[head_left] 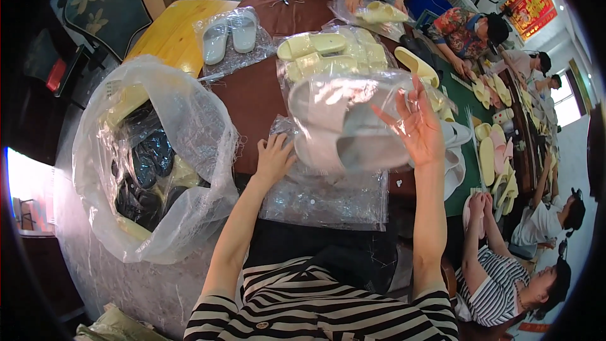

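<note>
Grey slippers (325,113) in a clear bag (369,88) are over the table (246,117), the right hand (412,123) at the bag's right end, its grip unclear through glare. The left hand (274,158) is loose, fingers spread; supporting the bag's left end should keep the pair level.

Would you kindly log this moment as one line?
right hand: at bagged grey slippers | left hand: spread, near clear bags | sack: black footwear inside
</note>
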Demonstrator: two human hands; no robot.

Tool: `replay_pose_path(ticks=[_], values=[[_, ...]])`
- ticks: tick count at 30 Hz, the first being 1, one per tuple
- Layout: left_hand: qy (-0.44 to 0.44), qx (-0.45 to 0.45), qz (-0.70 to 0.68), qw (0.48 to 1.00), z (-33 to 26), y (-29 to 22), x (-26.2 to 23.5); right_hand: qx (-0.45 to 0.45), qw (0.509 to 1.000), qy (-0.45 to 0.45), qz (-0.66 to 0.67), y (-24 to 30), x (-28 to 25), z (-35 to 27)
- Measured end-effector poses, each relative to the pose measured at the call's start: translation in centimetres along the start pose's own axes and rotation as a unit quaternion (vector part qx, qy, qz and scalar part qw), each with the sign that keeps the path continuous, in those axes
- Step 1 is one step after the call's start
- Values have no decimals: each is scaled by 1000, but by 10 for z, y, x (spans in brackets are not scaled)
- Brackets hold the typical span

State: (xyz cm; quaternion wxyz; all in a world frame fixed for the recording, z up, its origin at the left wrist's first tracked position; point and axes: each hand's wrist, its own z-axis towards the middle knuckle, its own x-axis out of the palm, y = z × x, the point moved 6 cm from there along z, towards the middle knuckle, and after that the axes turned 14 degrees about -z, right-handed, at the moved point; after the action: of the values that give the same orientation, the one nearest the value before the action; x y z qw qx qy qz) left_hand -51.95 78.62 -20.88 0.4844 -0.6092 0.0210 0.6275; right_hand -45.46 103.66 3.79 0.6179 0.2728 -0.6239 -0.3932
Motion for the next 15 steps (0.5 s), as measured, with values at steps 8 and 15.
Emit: replay_pose_path(ticks=[8, 15], values=[[81, -160, -653, 735, 2, 10, -28, 73, 962, -96, 244, -14, -4, -64], [25, -201, -706, 679, 0, -16, -29, 49, 943, 25, 327, -14, 27, -87]])
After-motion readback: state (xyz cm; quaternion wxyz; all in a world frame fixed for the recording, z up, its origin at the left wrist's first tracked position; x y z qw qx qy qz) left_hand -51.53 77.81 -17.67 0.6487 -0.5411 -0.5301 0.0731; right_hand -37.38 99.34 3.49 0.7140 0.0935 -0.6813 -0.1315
